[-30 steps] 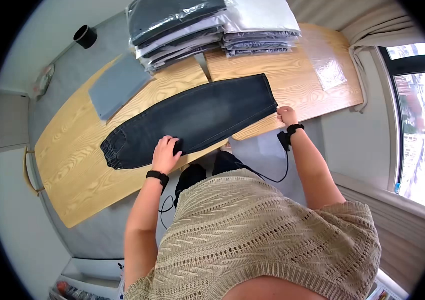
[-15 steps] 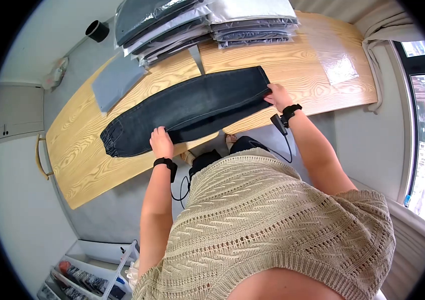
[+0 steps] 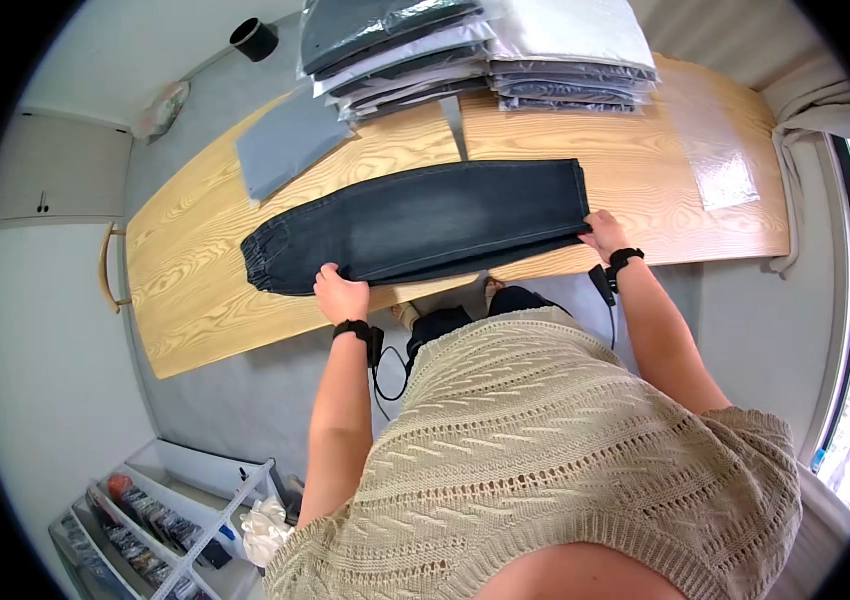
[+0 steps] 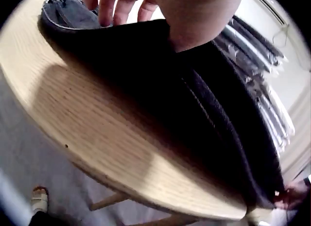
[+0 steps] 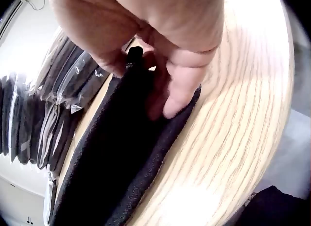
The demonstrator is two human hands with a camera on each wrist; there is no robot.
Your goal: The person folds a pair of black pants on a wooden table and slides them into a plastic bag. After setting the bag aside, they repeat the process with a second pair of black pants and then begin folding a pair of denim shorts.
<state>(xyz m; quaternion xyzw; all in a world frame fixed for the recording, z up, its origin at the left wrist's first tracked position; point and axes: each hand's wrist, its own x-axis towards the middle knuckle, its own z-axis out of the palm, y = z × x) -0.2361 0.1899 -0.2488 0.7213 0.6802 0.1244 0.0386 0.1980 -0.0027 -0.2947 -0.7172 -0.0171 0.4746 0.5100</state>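
Observation:
A pair of dark blue jeans (image 3: 445,215), folded lengthwise, lies along the wooden table (image 3: 195,320). Its gathered elastic waist points left and the leg ends point right. At the near edge, close to the waist end, my left hand (image 3: 343,297) grips the denim; the left wrist view shows its fingers (image 4: 108,9) over the top and the edge lifted. My right hand (image 3: 605,235) pinches the near corner at the leg ends. In the right wrist view, the fingers (image 5: 182,85) reach between two layers of denim, and the fingertips are partly hidden.
Stacks of bagged garments (image 3: 570,85) stand along the table's far side. A grey-blue plastic sheet (image 3: 290,140) lies at the far left, a clear plastic bag (image 3: 730,180) at the right. Shelves with bins (image 3: 160,520) are at the lower left.
My left hand has gone from lying on the denim to gripping its near edge. The upper layer, drawn back half a second ago, has come toward me over the lower one.

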